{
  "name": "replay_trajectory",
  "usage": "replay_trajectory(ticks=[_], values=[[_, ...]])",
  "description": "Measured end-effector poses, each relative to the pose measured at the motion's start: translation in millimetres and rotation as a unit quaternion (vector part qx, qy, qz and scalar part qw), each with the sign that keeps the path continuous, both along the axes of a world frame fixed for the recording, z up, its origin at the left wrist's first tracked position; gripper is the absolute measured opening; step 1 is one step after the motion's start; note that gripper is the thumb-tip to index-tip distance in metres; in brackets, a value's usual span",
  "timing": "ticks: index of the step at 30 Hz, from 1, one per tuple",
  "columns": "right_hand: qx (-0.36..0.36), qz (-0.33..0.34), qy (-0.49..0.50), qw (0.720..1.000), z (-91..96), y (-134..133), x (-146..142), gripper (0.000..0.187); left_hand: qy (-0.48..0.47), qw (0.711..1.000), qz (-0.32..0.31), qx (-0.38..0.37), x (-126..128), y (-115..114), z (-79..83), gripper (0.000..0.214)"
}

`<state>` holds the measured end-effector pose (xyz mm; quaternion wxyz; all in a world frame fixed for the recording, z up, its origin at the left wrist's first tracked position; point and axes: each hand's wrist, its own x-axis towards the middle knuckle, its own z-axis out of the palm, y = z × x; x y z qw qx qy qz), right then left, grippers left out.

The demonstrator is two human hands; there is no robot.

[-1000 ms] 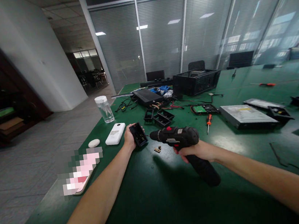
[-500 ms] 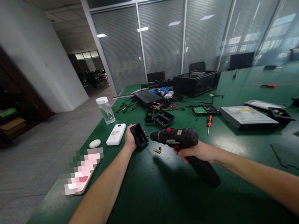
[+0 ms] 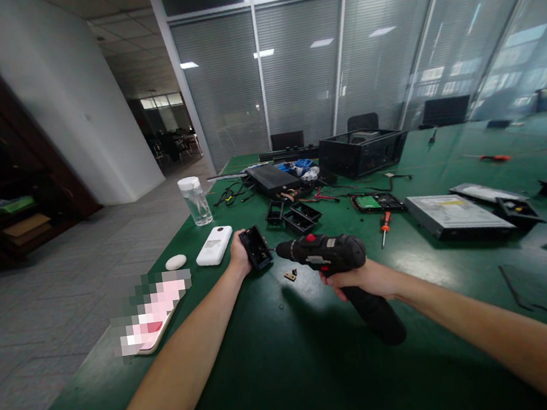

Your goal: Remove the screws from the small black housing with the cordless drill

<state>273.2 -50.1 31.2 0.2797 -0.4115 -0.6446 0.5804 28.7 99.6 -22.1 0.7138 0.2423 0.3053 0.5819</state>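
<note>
My left hand [image 3: 241, 255] grips a small black open plastic box [image 3: 256, 247], tilted so that its inside faces right and toward me. In my right hand [image 3: 356, 277] is a black cordless drill [image 3: 325, 253] with red details, held by its handle. The drill's chuck points left and its tip is right beside the box's right edge; whether they touch I cannot tell. On the table below the tip lies a small brass-coloured piece [image 3: 291, 275]. Several more black plastic frames [image 3: 300, 217] lie just beyond.
On the green table [image 3: 286, 378], a pink phone [image 3: 159, 314], white power bank [image 3: 214, 246], white oval object [image 3: 176, 263] and water bottle [image 3: 196, 202] line the left. An orange screwdriver [image 3: 386, 225], circuit board [image 3: 376, 202] and optical drive [image 3: 456, 214] lie right. A black computer case [image 3: 362, 153] stands behind.
Both hands, the box and the drill hold nearly the same pose. The whole view has shifted very slightly.
</note>
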Motion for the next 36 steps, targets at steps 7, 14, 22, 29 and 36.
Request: replay_trajectory(ticks=[7,14,22,29,36], values=[[-0.008,-0.001,0.026,1.0,-1.1,-0.7,-0.1,0.013,0.002,1.0,0.009,0.007,0.0,0.4,-1.1,0.024],[-0.012,-0.003,0.026,1.0,-0.8,-0.7,-0.3,0.011,-0.001,1.0,0.017,0.005,-0.3,1.9,-3.1,0.022],[0.0,-0.005,0.031,0.999,-0.1,-0.8,-0.7,0.011,-0.005,1.0,0.021,-0.002,-0.2,5.6,-5.1,0.021],[0.006,-0.016,0.03,0.999,5.5,-5.2,-2.5,0.013,-0.004,1.0,0.014,-0.009,-0.6,4.6,-4.2,0.023],[-0.01,0.0,0.027,1.0,-1.7,0.6,0.5,0.013,-0.008,1.0,0.013,-0.019,-0.4,3.7,-3.1,0.022]])
